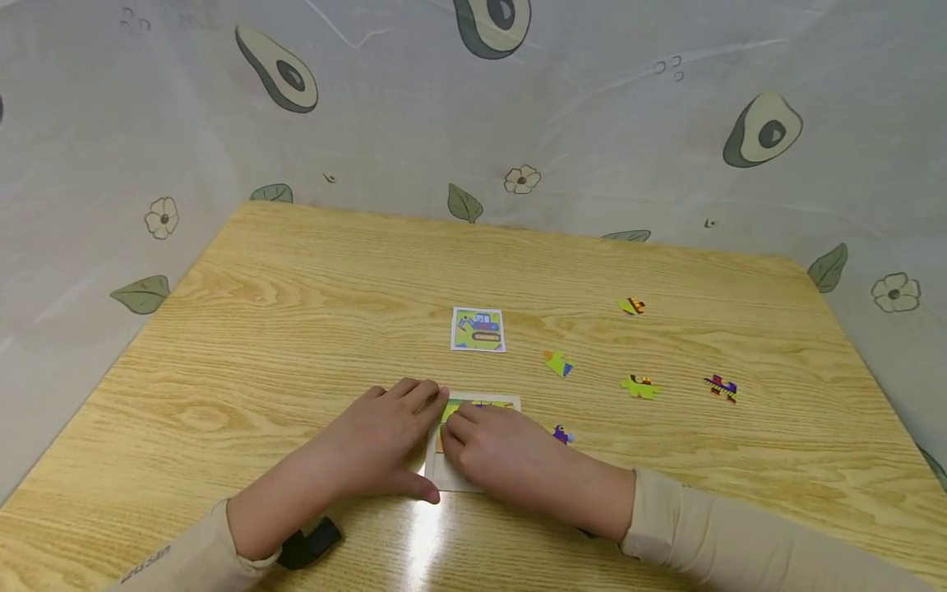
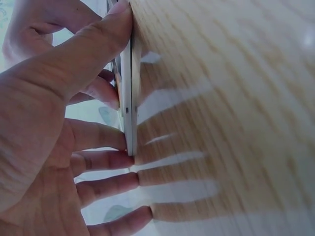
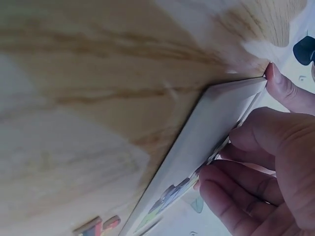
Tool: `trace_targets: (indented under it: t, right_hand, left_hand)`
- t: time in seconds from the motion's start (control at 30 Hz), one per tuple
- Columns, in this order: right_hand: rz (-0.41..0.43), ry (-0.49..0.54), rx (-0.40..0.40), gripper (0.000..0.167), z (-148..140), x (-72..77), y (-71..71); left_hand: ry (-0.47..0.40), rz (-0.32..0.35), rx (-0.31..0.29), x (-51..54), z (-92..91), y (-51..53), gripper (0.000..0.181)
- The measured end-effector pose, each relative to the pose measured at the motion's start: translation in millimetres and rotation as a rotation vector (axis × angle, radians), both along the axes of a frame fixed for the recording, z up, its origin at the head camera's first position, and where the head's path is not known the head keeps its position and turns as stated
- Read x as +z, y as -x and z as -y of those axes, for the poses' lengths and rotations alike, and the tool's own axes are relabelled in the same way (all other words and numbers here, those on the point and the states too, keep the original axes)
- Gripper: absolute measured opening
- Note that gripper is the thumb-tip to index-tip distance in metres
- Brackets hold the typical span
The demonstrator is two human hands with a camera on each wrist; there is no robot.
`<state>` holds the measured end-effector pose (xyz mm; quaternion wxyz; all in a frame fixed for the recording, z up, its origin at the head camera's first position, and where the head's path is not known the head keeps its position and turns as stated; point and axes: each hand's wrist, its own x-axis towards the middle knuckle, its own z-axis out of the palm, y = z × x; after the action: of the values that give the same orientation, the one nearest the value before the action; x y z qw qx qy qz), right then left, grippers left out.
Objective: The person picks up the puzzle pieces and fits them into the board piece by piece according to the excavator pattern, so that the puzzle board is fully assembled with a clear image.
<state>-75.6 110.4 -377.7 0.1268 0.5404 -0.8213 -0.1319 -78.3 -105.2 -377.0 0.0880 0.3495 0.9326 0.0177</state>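
Note:
A white puzzle tray (image 1: 457, 477) lies near the table's front, with green and yellow pieces (image 1: 484, 404) along its far side. My left hand (image 1: 381, 436) rests at the tray's left edge, its fingers spread and fairly straight, the thumb by the near left corner. Over the tray, my right hand (image 1: 503, 448) curls its fingers down and pinches a puzzle piece with an orange edge (image 1: 440, 444), mostly hidden beneath them. In the right wrist view, the bare white tray floor (image 3: 216, 113) shows beside the right fingertips. A purple piece (image 1: 561, 434) lies just right of the tray.
A picture card of a digger (image 1: 478, 330) lies beyond the tray. Loose pieces are scattered to the right: a green one (image 1: 559, 363), another green one (image 1: 640, 386), a striped one (image 1: 721, 387) and a farther one (image 1: 632, 306). A black object (image 1: 311, 543) sits by the left wrist.

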Motion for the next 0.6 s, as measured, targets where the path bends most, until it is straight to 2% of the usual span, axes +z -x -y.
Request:
trace_targets:
  t: [0.6]
  right_hand:
    - [0.000, 0.016, -0.043, 0.015, 2.5, -0.9, -5.7]
  left_hand:
    - [0.000, -0.028, -0.014, -0.9, -0.8, 1.1, 0.115]
